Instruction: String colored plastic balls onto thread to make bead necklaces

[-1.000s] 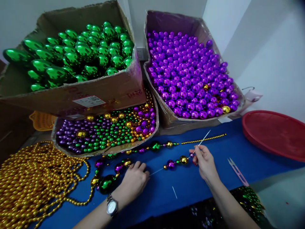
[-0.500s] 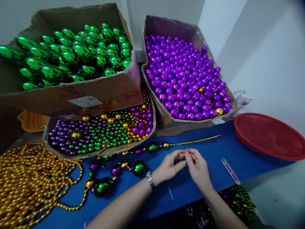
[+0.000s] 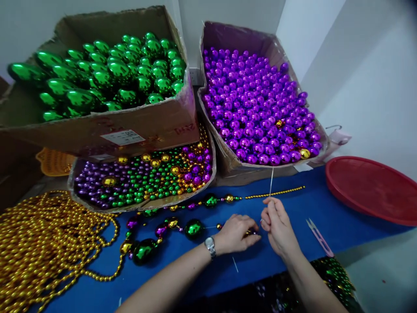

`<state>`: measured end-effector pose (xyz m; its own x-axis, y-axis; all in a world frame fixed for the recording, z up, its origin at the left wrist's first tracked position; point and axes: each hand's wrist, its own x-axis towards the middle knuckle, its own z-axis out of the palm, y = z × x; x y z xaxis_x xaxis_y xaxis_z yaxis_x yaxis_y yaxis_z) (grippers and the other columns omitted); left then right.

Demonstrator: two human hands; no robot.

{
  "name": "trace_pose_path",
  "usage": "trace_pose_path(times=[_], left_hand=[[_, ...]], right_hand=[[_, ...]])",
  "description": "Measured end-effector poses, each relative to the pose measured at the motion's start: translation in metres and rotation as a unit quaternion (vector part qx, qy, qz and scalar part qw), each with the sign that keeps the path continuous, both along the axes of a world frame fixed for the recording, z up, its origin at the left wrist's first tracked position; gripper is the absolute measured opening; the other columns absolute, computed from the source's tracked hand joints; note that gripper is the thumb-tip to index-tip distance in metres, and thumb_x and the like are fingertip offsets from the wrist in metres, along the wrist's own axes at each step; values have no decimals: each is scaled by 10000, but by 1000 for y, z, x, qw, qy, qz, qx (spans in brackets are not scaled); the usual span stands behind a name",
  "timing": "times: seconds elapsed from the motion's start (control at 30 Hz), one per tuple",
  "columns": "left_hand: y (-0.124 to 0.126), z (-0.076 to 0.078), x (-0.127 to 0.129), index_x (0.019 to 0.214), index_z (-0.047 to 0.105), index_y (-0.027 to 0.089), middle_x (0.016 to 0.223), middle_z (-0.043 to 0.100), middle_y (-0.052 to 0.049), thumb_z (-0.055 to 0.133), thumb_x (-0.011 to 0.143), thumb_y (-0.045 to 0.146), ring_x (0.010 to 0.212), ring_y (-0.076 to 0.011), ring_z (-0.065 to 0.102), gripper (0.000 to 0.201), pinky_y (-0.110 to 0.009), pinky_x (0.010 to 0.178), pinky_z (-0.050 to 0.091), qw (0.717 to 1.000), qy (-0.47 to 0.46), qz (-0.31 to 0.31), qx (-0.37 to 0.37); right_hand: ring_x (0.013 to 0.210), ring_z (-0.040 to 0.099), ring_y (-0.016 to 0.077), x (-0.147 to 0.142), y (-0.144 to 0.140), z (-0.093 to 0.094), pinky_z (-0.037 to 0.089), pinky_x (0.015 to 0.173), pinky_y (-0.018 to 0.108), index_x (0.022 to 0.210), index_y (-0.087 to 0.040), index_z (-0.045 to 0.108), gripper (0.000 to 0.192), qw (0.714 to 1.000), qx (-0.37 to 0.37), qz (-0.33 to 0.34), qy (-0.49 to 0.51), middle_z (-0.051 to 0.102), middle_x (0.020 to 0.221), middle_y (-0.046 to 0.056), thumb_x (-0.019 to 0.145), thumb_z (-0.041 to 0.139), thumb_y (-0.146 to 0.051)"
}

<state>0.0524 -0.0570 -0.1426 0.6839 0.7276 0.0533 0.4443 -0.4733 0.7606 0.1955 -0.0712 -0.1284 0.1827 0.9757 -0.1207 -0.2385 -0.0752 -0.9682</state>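
Note:
My right hand (image 3: 278, 224) is closed, thumb and fingertips pinching a thin pale string (image 3: 271, 182) whose end sticks straight up. Beside it, my left hand (image 3: 239, 234) curls palm-down over a few small beads (image 3: 250, 232), mostly hidden under the fingers. A thread leads from near the left wrist, past a small gold bead (image 3: 219, 226), to a big green bead (image 3: 193, 228). That one belongs to a strand of green, purple and gold beads (image 3: 143, 251) lying on the blue table (image 3: 208, 280). Behind the hands lies a second beaded strand (image 3: 211, 200) ending in fine gold beads.
Boxes of green ornaments (image 3: 119, 69) and purple balls (image 3: 257, 108) stand at the back, with a tray of mixed beads (image 3: 153, 178) below. Gold bead chains (image 3: 58, 248) are heaped at left. Pink thread snips (image 3: 319, 237) and a red tray (image 3: 371, 187) lie right.
My hands were together at the fingertips and are now apart. The right has drawn slightly right, with the string showing above it; the left has turned palm-down over beads.

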Motion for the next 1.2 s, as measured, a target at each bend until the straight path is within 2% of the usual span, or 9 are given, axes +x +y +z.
trace_pose_path(times=[0.1,0.23,0.33,0.43,0.6,0.9,1.07,1.13,1.2], left_hand=[[-4,-4,4,992,558,212,900,646,-41,551,826,355,882,-229,594,219,-458,916,368,991,104,-6,83],[-9,-4,-2,983,525,215,874,644,-42,448,879,374,802,-214,610,205,-382,790,458,975,176,-6,138],[-13,-2,-10,972,510,207,879,631,-53,413,889,385,767,-220,606,219,-339,682,484,971,193,13,143],[-18,3,-17,1026,488,226,911,612,-50,354,911,410,775,-216,603,255,-324,654,494,970,190,47,141],[-24,6,-20,1079,466,258,895,591,-40,286,927,433,711,-198,601,293,-300,591,496,966,202,84,137],[-30,2,-45,1067,497,262,898,575,-55,347,917,382,725,-203,589,244,-289,573,479,948,269,91,140],[-30,11,-61,909,575,218,859,594,-71,457,873,355,782,-242,577,184,-330,607,480,940,303,47,151],[-29,16,-66,818,607,199,846,602,-82,539,810,457,792,-263,577,267,-346,606,483,945,298,6,136],[-26,22,-68,735,625,182,803,606,-84,520,788,559,753,-253,582,395,-347,605,484,953,280,-18,112]], right_hand=[[473,375,50,3,-3,8,319,441,158,933,-210,545,240,999,-11,26,26,400,569,-65,875,545,-443],[448,356,42,18,-6,16,297,421,154,921,-226,541,192,998,-12,22,50,387,553,-72,886,541,-415],[422,326,38,38,-3,18,271,395,150,922,-233,546,159,998,1,-29,62,361,530,-81,881,563,-386],[415,312,35,55,4,15,269,389,147,909,-228,563,155,994,21,-91,64,333,511,-89,852,615,-362],[402,299,30,69,13,12,260,376,167,874,-225,594,140,990,41,-124,59,323,494,-92,821,661,-336],[406,368,35,118,21,39,239,374,236,826,-233,621,107,967,126,-211,62,374,464,-66,772,712,-254],[409,328,30,106,20,45,262,395,189,869,-250,588,134,970,131,-196,58,336,502,-93,798,680,-316],[411,308,33,91,18,48,271,403,179,883,-243,582,147,976,125,-168,61,325,508,-96,816,655,-352],[410,291,36,73,13,51,278,409,176,894,-237,579,159,982,116,-137,66,310,512,-97,829,633,-372]])
